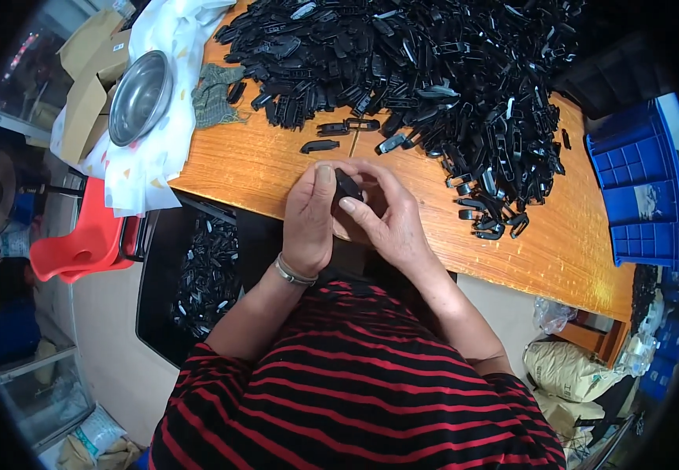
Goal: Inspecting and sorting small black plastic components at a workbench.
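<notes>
My left hand (309,210) and my right hand (393,222) meet at the near edge of the wooden table (233,168). Between them is a small black plastic part (346,186), partly hidden by the fingers. The left thumb presses along its left side, while the right thumb and fingers close on it from the right. Just beyond my hands lie a loose black piece (320,146) and a longer black frame-like piece (361,124). A big heap of similar black plastic parts (402,59) covers the far side of the table.
A dark bin (148,313) of black parts stands below the table at left, near a red chair (92,243). On the table's left are a metal bowl (140,99), a cardboard box (92,102) and a grey-green knitted glove (218,95). Blue crates (639,188) stand at right.
</notes>
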A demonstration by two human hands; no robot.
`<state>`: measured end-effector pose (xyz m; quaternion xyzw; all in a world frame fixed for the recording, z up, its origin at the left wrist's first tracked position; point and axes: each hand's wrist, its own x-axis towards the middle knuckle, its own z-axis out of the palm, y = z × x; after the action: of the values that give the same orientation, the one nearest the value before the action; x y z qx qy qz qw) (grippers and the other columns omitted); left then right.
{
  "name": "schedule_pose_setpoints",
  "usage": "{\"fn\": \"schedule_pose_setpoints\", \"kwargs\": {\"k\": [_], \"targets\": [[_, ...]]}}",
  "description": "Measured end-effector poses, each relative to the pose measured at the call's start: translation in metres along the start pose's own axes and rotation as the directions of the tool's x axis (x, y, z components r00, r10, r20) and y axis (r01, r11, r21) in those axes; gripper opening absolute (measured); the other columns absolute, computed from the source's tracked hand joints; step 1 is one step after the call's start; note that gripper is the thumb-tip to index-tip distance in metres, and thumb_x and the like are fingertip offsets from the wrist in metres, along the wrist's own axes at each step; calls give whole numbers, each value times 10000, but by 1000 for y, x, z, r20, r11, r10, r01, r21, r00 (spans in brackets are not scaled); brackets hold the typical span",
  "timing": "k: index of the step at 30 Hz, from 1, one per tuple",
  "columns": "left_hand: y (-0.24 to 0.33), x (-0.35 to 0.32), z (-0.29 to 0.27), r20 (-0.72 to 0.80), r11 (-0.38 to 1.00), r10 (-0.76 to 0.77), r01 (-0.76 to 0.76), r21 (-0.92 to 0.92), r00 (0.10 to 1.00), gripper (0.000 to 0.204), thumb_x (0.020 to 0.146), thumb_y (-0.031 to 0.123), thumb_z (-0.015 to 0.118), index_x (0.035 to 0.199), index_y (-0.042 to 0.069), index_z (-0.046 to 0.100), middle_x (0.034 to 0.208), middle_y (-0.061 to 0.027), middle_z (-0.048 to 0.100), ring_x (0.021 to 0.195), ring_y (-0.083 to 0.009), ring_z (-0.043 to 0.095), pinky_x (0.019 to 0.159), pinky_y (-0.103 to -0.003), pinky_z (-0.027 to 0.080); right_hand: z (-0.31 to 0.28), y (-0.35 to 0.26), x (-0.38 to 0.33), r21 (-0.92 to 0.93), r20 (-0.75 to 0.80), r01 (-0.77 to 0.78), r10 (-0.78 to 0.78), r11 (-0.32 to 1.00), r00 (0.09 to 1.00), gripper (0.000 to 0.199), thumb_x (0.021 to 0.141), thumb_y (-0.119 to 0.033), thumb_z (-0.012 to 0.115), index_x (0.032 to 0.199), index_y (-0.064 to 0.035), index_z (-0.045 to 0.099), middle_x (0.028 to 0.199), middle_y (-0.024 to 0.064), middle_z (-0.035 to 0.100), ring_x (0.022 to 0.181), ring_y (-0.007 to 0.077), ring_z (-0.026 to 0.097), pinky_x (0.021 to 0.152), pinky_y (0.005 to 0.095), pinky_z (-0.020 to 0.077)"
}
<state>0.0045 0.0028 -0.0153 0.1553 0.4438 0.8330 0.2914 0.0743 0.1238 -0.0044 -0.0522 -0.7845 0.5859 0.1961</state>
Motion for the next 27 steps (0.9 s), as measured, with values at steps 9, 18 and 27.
{"fn": "schedule_pose_setpoints", "kwargs": {"k": [9, 18, 27], "targets": [[18, 8, -39, -13, 813, 333, -280, 511, 943, 304, 1051, 235, 419, 1084, 6, 616, 1223, -125, 612, 914, -166, 597, 874, -319, 468, 18, 18, 22, 161, 254, -335, 290, 928, 923, 265, 852, -120, 735, 1070, -3, 638, 866, 52, 670, 729, 176, 667, 631, 287, 525], [24, 46, -65, -14, 4, 583, 14, 1000, 813, 423, 895, 153, 592, 1300, 73, 500, 1279, -169, 522, 1280, -401, 383, 1053, -528, 284, 59, 17, 42, -492, 250, 252, -142, 833, 958, 269, 711, -151, 797, 886, -27, 634, 903, 172, 591, 775, 377, 635, 670, 453, 519], [22, 50, -59, 66, -249, 467, 59, 967, 882, 498, 888, 159, 551, 1375, 109, 462, 1358, -192, 463, 1357, -418, 302, 1100, -563, 204, 53, 14, 46, -498, 279, 124, 23, 858, 960, 367, 683, -120, 819, 982, -16, 632, 913, 177, 608, 833, 389, 621, 711, 453, 509]]}}
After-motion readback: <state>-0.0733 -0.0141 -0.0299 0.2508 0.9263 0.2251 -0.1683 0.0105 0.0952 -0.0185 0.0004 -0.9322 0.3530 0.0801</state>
